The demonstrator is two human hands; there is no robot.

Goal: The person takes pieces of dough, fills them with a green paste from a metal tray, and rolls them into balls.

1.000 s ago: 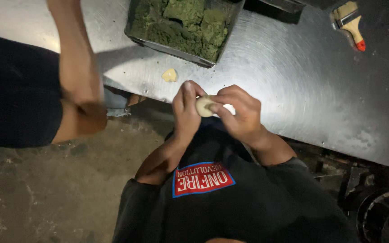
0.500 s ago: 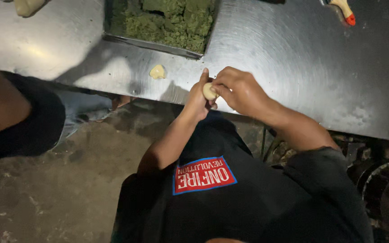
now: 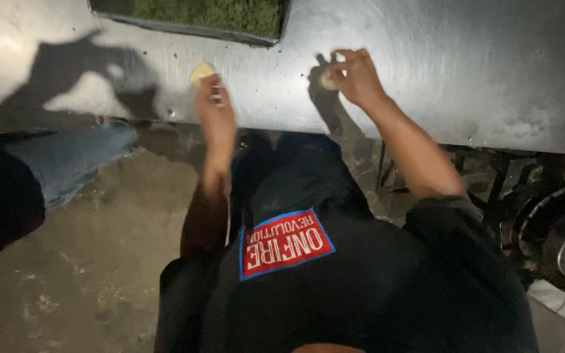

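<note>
1. Steel counter [image 3: 465,78], dim light, glare patches; concrete floor [image 3: 86,261] below; edge of a tray [image 3: 191,27] of green mix at the top of view; another person's jeans [image 3: 67,157] at left, clear of the work.
2. Right hand [image 3: 358,78]: fingers closed round a small pale dough ball [image 3: 329,81], held just over or on the counter; contact with the surface hard to tell because of shadow.
3. Left hand [image 3: 216,108]: fingers stretched toward a pale dough scrap [image 3: 201,70] lying on the counter just below the tray; grip looks open; fingertips at or near the scrap, touching or not I cannot tell.
4. Risk: scrap sits near the counter's front edge; a sweeping reach could likely knock it onto the floor.
5. Risk: right-hand hold is fingertip only; squeezing too hard would probably deform the ball; too loose and it rolls off toward the edge.
6. Risk: attention split between two hands well apart; one may slip while the other works.
7. Risk: poor light and hard shadows hide edges; misjudged reach plausible.
8. Risk: tray close by; green mix could contaminate the dough if the hand brushes it.
</note>
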